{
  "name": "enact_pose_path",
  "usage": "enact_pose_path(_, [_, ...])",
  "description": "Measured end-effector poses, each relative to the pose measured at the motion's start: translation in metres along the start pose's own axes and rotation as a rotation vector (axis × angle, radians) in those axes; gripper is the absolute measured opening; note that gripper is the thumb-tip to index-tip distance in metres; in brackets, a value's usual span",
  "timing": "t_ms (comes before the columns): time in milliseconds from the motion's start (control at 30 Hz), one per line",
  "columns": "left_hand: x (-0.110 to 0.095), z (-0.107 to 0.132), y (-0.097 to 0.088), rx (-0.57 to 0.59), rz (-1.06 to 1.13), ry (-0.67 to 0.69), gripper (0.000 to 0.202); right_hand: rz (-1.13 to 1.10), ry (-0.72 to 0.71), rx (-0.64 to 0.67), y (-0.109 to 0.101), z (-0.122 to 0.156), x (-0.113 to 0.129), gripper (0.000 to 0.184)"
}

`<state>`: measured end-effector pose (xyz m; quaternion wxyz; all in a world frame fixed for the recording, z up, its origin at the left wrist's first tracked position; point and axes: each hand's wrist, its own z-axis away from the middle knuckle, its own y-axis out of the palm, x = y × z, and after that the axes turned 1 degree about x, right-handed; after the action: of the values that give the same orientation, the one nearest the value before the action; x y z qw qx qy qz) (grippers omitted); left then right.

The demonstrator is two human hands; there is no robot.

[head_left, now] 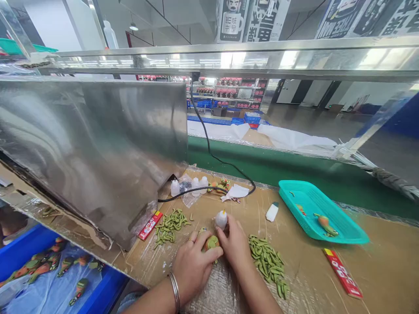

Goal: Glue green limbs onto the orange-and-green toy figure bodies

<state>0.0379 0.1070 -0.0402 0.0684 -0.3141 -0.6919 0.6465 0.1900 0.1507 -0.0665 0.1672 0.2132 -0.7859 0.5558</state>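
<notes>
Near the middle of the cardboard-covered tabletop, my left hand [194,261] is closed round a small orange and green figurine [212,242], its fingers hiding much of it. My right hand [236,240] grips a small squeeze bottle [221,220], whitish with a yellow tip pointing up. The two hands are close together, with the bottle just beyond the figurine. To the left of my hands lies a pile of small curved green pieces [172,224]. A second pile of green pieces [268,264] spreads beside my right forearm.
At the right stands a turquoise basket [355,235] with a figurine [325,225] inside. Red packets lie at left [150,225] and right [343,274]. Small white bottles [195,185] and a black cable [209,144] are behind. A metal panel [98,148] rises left, above a blue bin [113,288] of figurines.
</notes>
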Motion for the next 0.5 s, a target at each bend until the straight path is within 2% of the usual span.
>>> enact_pose_path(100, [-0.001, -0.015, 0.003, -0.027, 0.008, -0.025, 0.039, 0.014, 0.074, -0.05, 0.001, -0.004, -0.013, 0.029])
enact_pose_path(200, [-0.004, -0.035, 0.004, -0.051, 0.022, -0.023, 0.036, 0.023, 0.127, -0.101, -0.01, -0.001, -0.023, 0.037])
enact_pose_path(333, [-0.007, -0.048, -0.001, -0.082, 0.074, -0.022, 0.044, 0.005, 0.117, -0.194, -0.029, 0.022, -0.025, 0.047])
enact_pose_path(400, [-0.006, -0.039, -0.008, -0.102, 0.097, -0.025, 0.056, -0.026, 0.076, -0.198, -0.029, 0.041, -0.025, 0.045])
enact_pose_path(500, [0.003, 0.004, -0.019, -0.147, 0.106, -0.029, 0.06, -0.155, -0.043, -0.129, -0.011, 0.071, -0.024, 0.044])
